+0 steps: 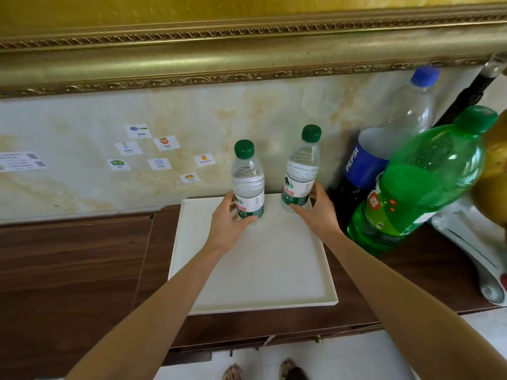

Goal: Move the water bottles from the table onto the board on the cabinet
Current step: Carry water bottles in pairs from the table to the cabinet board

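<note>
Two small clear water bottles with green caps stand upright at the far end of the white board [258, 272] on the dark wooden cabinet [82, 270]. My left hand [229, 222] is wrapped around the base of the left bottle [247, 178]. My right hand [315, 209] grips the lower part of the right bottle [301, 167], which leans slightly right. Both bottle bases rest on or just above the board near the wall.
A large green soda bottle [417, 185] and a large Pepsi bottle [384, 144] stand right of the board. A white object [474, 242] lies at the far right. Picture cards [162, 152] are stuck on the wall. A gold frame [247, 56] hangs above.
</note>
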The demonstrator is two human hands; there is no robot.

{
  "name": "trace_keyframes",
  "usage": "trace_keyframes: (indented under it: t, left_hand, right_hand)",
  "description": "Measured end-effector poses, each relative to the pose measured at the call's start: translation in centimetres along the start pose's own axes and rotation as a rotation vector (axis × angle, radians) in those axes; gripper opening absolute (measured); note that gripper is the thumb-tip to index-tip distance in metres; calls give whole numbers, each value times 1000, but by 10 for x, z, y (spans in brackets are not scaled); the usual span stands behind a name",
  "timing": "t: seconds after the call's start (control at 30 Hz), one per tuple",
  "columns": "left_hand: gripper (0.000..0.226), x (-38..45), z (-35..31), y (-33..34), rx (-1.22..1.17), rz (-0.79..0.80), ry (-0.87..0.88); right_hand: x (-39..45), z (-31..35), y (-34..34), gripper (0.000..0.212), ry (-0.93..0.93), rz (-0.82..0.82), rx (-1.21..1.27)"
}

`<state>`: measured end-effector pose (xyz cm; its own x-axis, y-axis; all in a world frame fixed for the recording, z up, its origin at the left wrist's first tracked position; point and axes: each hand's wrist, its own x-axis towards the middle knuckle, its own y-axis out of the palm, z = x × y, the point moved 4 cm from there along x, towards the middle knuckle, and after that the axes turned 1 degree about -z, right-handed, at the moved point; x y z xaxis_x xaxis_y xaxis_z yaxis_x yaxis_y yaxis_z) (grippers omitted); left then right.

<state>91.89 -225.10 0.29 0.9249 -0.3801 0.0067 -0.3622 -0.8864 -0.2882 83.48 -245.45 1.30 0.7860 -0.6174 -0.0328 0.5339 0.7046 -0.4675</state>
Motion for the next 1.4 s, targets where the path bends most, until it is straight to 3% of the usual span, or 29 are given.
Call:
trace_keyframes:
  t: [0.37, 0.87, 1.03, 1.27, 1.4]
  left_hand:
    - [69, 25, -11, 31, 38, -22, 5]
    - [70, 25, -12, 41, 32, -15, -9]
    - [71, 19, -17, 38, 35, 5, -38]
    - [36, -24, 1, -2, 78, -150, -101]
    - [23, -54, -6, -36, 179, -118, -69]
  right_hand:
    - [-2, -14, 7, 65, 74, 3, 49]
    - [2, -13, 5, 67, 74, 12, -65]
    - [3, -13, 4, 60, 71, 39, -11]
    - [-28, -12, -12, 40, 41, -7, 76]
    - [-54, -3, -11, 25, -34, 44, -23]
